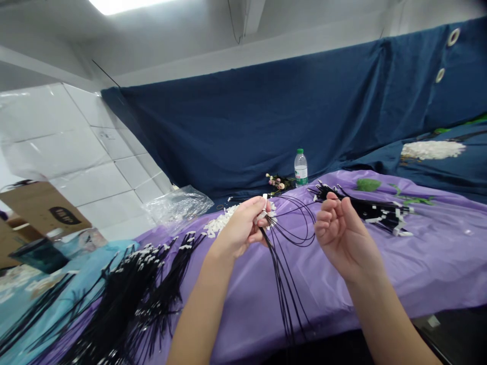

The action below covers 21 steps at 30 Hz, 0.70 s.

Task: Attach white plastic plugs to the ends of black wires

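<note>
Head view: the left hand [245, 225] is clamped on a bunch of thin black cords [279, 268], so its fingers hide part of them; a white tab [265, 200] sticks up at the thumb. The lower ends of the cords hang over the front of the table and are lost against the dark below. The right hand [344, 235] is raised to the other side of the looped cords, palm partly turned in, fingers curled and the thumb near the index finger. Whether those 2 tips pinch a cord cannot be told. Both forearms are cut off at the bottom edge. The black bundle [376, 210] behind the right hand is partly covered by it, and the left forearm screens part of the white pile [218, 223]; its small pieces are too blurred to make out.

The held cords are smooth and springy-looking, bowing in wide loops between the 2 hands. Under them lies glossy, creased purple cloth [243, 309]. More black strands with white tips form a heap [117, 284] at left, cut off below. Farther back are 1 clear bottle [300, 172] with a green cap, crinkled plastic film [180, 203] and a draped blue sheet [247, 121].
</note>
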{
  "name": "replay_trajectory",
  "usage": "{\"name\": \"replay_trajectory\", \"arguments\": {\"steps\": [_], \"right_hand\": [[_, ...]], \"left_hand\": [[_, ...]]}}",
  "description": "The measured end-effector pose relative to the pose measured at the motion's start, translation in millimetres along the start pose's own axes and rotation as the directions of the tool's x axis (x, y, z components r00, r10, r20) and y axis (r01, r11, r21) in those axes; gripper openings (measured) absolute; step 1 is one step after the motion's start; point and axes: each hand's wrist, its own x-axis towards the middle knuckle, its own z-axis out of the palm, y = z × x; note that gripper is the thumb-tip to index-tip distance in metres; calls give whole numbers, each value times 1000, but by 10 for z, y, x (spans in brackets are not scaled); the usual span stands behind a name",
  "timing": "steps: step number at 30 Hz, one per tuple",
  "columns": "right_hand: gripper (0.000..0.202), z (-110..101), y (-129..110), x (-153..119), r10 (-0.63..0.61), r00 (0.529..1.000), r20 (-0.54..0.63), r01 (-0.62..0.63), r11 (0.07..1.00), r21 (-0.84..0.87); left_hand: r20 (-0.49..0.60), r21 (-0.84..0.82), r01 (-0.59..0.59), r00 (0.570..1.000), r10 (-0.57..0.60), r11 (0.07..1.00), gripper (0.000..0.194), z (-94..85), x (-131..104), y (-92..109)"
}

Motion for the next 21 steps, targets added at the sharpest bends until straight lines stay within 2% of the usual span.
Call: {"name": "replay_trajectory", "arguments": {"steps": [2,5,8,10,15,18,21], "right_hand": [[26,-24,-2,31,-44,999,3,44,998,36],[21,-89,-42,93,-145,986,79,142,989,39],[19,-154,-109,149,-221,974,40,216,971,99],[18,-181,-159,168,-235,972,-12,233,955,185],[19,-165,-306,150,-241,970,22,220,914,341],[25,-122,-417,119,-231,973,-27,220,877,426],[22,-81,-484,66,-238,971,-27,233,916,326]], "left_hand": [[-4,5,3,1000,-3,1000,22,14,1,-2],[9,11,19,1000,-19,1000,22,25,3,-10],[23,9,37,999,-37,999,24,29,5,-22],[30,8,45,999,-45,999,23,33,6,-29],[49,25,58,997,-60,998,21,38,2,-25],[70,36,66,995,-69,997,23,26,-3,-13],[84,82,60,994,-67,995,25,23,-3,-19]]}}
